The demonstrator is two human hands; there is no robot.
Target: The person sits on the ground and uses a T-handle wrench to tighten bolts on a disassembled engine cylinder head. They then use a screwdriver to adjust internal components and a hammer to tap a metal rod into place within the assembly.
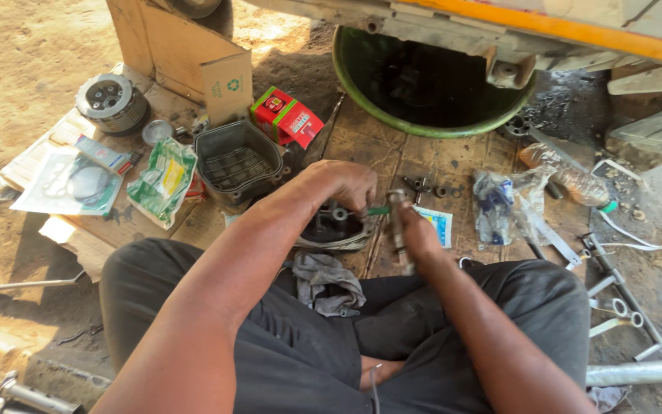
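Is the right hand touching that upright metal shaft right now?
Touching. The head view shows the right hand wrapped around the metal shaft, fingers closed on its lower part, with no gap between them.

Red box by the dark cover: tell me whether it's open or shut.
Shut, as far as shows. The red box lies on its side on the cardboard, flaps closed, nothing spilling out; its far end is hidden.

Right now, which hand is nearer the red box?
Left. The left hand lies just below and right of the red box; the right hand sits farther right, holding a metal shaft.
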